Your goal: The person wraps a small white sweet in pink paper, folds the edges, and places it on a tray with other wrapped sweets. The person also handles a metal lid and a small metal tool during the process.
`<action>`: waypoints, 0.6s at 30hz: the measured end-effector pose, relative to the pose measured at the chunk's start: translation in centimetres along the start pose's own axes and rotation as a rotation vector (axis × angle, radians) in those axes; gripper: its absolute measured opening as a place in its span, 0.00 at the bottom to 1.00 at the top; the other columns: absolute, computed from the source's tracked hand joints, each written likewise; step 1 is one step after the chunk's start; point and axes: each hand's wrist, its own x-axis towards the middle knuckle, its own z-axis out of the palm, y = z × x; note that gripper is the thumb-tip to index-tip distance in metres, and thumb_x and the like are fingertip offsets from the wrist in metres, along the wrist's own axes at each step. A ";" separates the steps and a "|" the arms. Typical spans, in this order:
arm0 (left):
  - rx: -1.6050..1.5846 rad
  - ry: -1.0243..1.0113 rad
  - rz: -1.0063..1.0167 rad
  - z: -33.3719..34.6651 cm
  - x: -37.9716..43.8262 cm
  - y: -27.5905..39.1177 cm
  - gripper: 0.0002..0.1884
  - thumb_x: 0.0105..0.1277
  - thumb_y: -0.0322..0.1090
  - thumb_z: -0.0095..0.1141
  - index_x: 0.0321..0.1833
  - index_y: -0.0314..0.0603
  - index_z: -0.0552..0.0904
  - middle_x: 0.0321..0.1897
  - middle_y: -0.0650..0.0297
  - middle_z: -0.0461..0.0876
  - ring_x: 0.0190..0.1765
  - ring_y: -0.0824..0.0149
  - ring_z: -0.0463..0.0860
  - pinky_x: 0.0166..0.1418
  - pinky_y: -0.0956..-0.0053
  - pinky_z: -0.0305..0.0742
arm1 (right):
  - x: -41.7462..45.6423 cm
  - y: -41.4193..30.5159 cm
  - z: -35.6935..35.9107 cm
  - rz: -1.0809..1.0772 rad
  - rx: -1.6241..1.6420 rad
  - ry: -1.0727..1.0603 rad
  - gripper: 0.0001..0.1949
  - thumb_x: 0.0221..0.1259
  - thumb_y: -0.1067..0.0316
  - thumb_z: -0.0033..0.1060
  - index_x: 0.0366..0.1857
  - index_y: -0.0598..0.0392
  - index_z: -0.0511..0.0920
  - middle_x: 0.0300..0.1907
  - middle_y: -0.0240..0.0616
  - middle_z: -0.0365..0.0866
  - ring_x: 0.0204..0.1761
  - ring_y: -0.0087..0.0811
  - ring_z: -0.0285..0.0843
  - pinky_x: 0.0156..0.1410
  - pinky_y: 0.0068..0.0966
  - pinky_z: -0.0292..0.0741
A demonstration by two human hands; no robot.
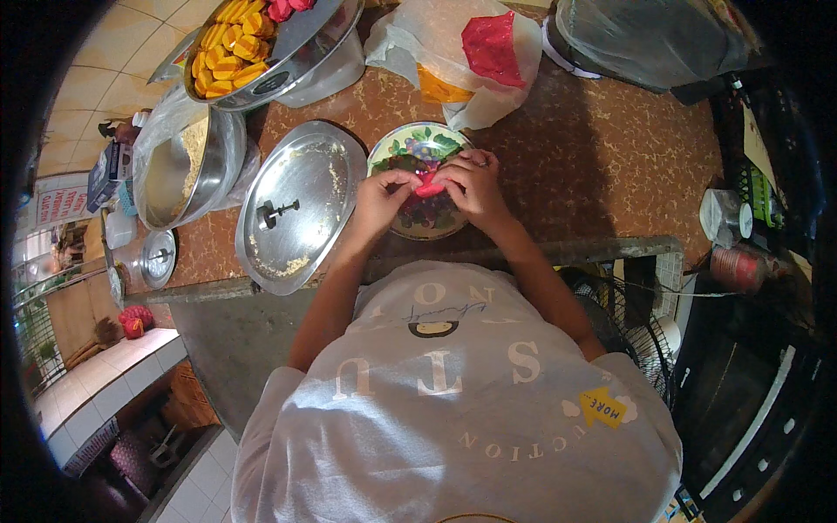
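Observation:
A small pink-wrapped piece (429, 185) is pinched between the fingertips of my left hand (386, 199) and my right hand (472, 189). Both hands are over a round plate (418, 230) with a printed fruit and leaf pattern. Left of the plate, an oval metal tray (297, 170) carries crumbs and a small metal mold with a plunger (277, 213). Above the plate, translucent wrapping sheets (418, 39) lie with red wrapper (494, 49) and orange wrapper (444, 88). A metal basin (301, 59) at upper left holds several yellow-wrapped pieces (232, 46) and some pink ones (291, 6).
A plastic-draped metal bowl (216, 157) of pale crumbly powder (191, 153) stands at left. Below it is a round metal lid (159, 258). A plastic-covered object (654, 39) occupies the table's far right. An electric fan (637, 333) stands beneath the right edge of the marbled tabletop (647, 157).

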 end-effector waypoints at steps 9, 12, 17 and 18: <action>-0.044 -0.017 -0.102 0.1 0.0 0.1 0.09 0.62 0.24 0.63 0.45 0.39 0.88 0.34 0.62 0.89 0.36 0.76 0.84 0.44 0.79 0.78 | 0.0 -0.5 -0.1 0.014 0.007 -0.004 0.09 0.53 0.65 0.67 0.38 0.39 0.86 0.44 0.24 0.85 0.57 0.33 0.70 0.69 0.45 0.51; -0.015 -0.048 -0.116 0.1 0.1 0.5 0.11 0.60 0.23 0.65 0.45 0.39 0.88 0.33 0.62 0.89 0.35 0.77 0.83 0.42 0.79 0.79 | -0.2 -0.2 0.1 0.019 0.001 -0.003 0.10 0.52 0.64 0.67 0.39 0.37 0.86 0.44 0.23 0.85 0.58 0.33 0.70 0.69 0.48 0.51; -0.006 -0.069 -0.137 0.0 0.1 1.2 0.12 0.58 0.23 0.68 0.45 0.37 0.88 0.36 0.64 0.89 0.38 0.77 0.83 0.45 0.80 0.79 | -0.4 0.3 0.3 0.038 -0.015 -0.007 0.09 0.52 0.63 0.67 0.38 0.37 0.87 0.42 0.24 0.85 0.57 0.33 0.71 0.69 0.48 0.51; -0.040 -0.075 -0.139 0.0 0.2 0.8 0.12 0.58 0.23 0.68 0.45 0.37 0.88 0.36 0.64 0.89 0.38 0.77 0.83 0.45 0.80 0.79 | -0.4 0.2 0.2 0.037 -0.015 -0.012 0.09 0.52 0.63 0.67 0.38 0.37 0.87 0.42 0.24 0.85 0.57 0.33 0.70 0.69 0.48 0.51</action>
